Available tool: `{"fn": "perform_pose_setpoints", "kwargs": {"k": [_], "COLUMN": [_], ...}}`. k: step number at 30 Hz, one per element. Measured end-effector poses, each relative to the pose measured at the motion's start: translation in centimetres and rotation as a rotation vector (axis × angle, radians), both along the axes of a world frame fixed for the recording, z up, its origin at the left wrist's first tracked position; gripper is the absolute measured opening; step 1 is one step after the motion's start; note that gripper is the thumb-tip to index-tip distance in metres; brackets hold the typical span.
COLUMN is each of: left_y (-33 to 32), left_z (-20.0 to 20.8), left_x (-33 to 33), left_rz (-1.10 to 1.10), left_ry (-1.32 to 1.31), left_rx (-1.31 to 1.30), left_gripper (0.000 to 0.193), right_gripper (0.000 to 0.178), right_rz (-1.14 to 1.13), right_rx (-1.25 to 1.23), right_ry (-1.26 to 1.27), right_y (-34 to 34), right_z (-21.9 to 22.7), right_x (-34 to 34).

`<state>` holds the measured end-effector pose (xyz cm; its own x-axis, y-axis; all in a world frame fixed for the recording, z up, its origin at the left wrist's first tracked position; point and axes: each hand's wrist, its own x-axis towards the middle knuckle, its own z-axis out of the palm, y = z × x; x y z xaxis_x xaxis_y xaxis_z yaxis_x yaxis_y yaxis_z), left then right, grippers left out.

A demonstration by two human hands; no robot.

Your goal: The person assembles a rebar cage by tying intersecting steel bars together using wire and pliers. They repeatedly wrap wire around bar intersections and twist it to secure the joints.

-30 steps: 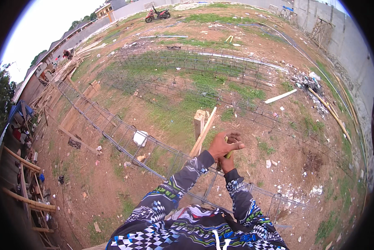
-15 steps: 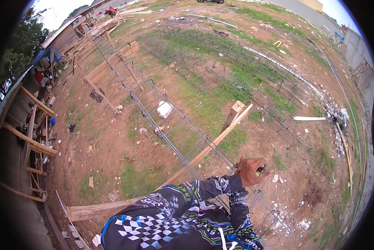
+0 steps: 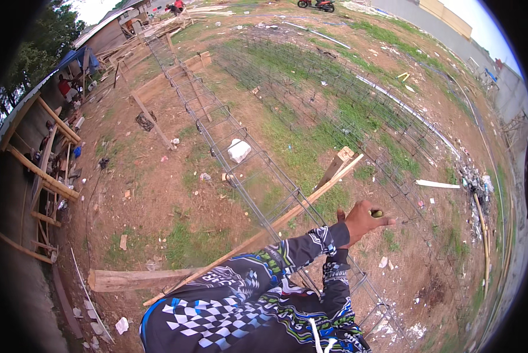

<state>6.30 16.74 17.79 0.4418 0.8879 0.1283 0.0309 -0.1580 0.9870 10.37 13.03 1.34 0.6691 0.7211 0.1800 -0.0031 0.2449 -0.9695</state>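
My left arm reaches across to the right, and my left hand (image 3: 363,223) is curled above the near part of a long steel rebar cage (image 3: 249,203). A small greenish thing (image 3: 377,213) shows between its thumb and fingers; its kind is unclear. My right forearm (image 3: 336,279) comes up beneath the left wrist, and my right hand is almost wholly hidden behind it. The cage runs away to the upper left, crossing a thin wooden strip (image 3: 290,213). A wooden post (image 3: 336,166) stands beside the strip's far end.
A thick timber (image 3: 134,280) lies at lower left. A white block (image 3: 238,150) lies by the cage. More wire cages (image 3: 311,76) spread over the grass. A bamboo-framed shelter (image 3: 46,182) lines the left, a concrete wall (image 3: 514,97) the right. A motorbike (image 3: 316,5) stands far off.
My left hand has moved slightly up and to the right, its wrist turned a little. The view has shifted, so the ground and cage sit lower and further right.
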Motion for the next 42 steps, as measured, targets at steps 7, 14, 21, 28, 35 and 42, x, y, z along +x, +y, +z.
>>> {"fn": "perform_pose_setpoints", "kwargs": {"k": [7, 14, 21, 28, 35, 42], "left_y": [5.6, -3.9, -7.4, -1.2, 5.9, 1.9], "left_z": [0.9, 0.0, -0.8, -0.1, -0.6, -0.5], "left_x": [-1.7, -1.0, -1.3, 3.4, 0.1, 0.6], "left_rz": [-0.860, 0.106, 0.143, 0.173, -0.793, 0.132], "left_ry": [0.003, 0.025, -0.040, 0.079, -0.017, 0.016], "left_rx": [-0.124, 0.339, 0.429, 0.110, -0.123, 0.299], "left_gripper": [0.041, 0.041, 0.054, 0.054, 0.050, 0.045], "right_gripper": [0.058, 0.065, 0.064, 0.063, 0.057, 0.048], "right_rz": [0.424, -0.048, -0.062, -0.025, 0.456, -0.045], "right_rx": [-0.327, -0.103, -0.073, -0.056, -0.338, -0.027], "right_ry": [-0.022, 0.060, -0.004, -0.020, -0.017, 0.176], "right_y": [0.2, -0.2, -2.6, 0.3, 0.3, 2.4], "right_z": [2.1, -0.5, 0.3, 0.4, 2.9, 0.2], "right_x": [6.0, 0.0, -1.1, 0.8, 5.7, 2.4]}}
